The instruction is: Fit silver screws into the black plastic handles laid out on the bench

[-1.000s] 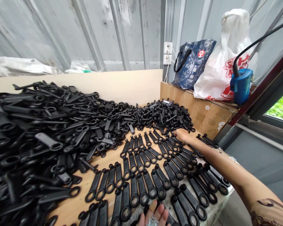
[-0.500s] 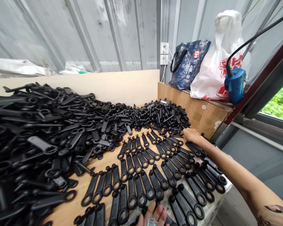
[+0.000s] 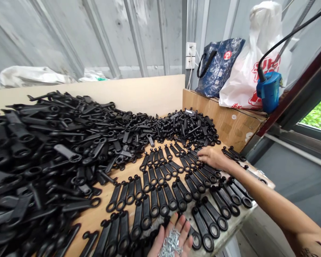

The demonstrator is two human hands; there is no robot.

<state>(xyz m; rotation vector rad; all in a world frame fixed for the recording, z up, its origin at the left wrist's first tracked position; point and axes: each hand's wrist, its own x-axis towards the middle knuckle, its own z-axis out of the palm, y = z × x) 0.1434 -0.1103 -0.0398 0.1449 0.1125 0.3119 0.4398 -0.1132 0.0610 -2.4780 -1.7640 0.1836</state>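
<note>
Cupping loose screws (image 3: 171, 242) in your open left hand (image 3: 171, 238) | right hand (image 3: 211, 157) flat, fingers apart, on laid-out black plastic levers (image 3: 176, 189).

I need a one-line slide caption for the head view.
Right hand on rows of black levers; left hand cups screws.

Pile (image 3: 42, 150) left, rows (image 3: 176, 185) right

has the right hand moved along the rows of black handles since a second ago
Yes. The right hand has slid back from the edge of the loose heap toward the person, and now rests on the laid-out rows of black handles.
</note>
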